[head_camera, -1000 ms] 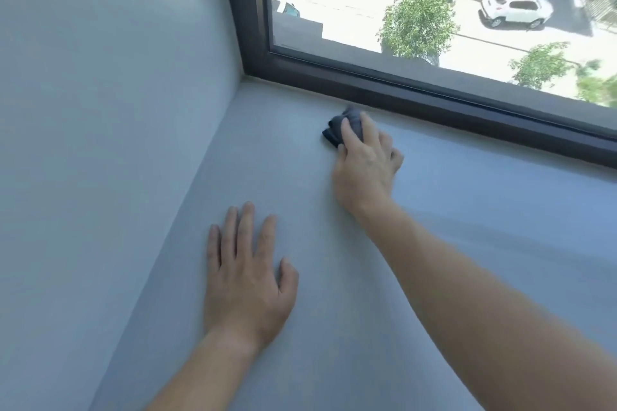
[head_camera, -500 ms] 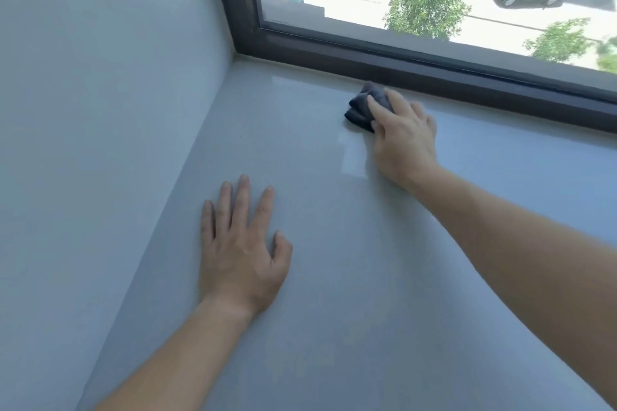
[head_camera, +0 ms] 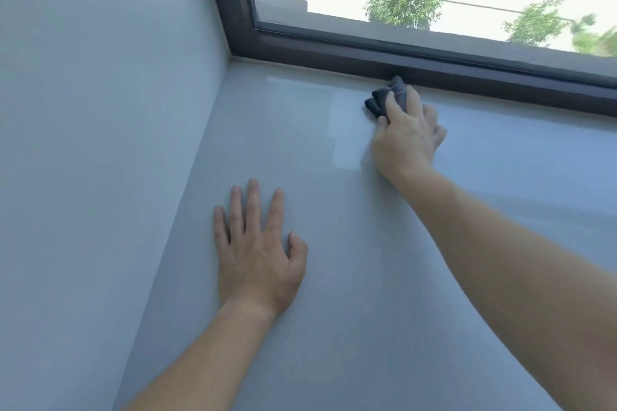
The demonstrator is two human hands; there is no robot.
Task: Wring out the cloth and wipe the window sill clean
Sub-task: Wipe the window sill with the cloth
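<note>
A small dark grey cloth (head_camera: 384,100) lies bunched on the pale grey window sill (head_camera: 350,277), right against the dark window frame. My right hand (head_camera: 405,137) covers most of the cloth, its fingers curled over it and pressing it onto the sill. Only the cloth's left and far parts show past the fingers. My left hand (head_camera: 257,250) rests flat on the sill nearer to me, fingers straight and spread, holding nothing. A shiny wet streak marks the sill to the left of the cloth.
The dark window frame (head_camera: 334,50) runs along the sill's far edge. A plain pale wall (head_camera: 100,143) closes the sill on the left and meets the frame in a corner. Through the glass are a street, trees and parked cars.
My right hand has slid the cloth to the right along the window frame, leaving a wet streak behind it. The left hand has stayed flat on the sill.
</note>
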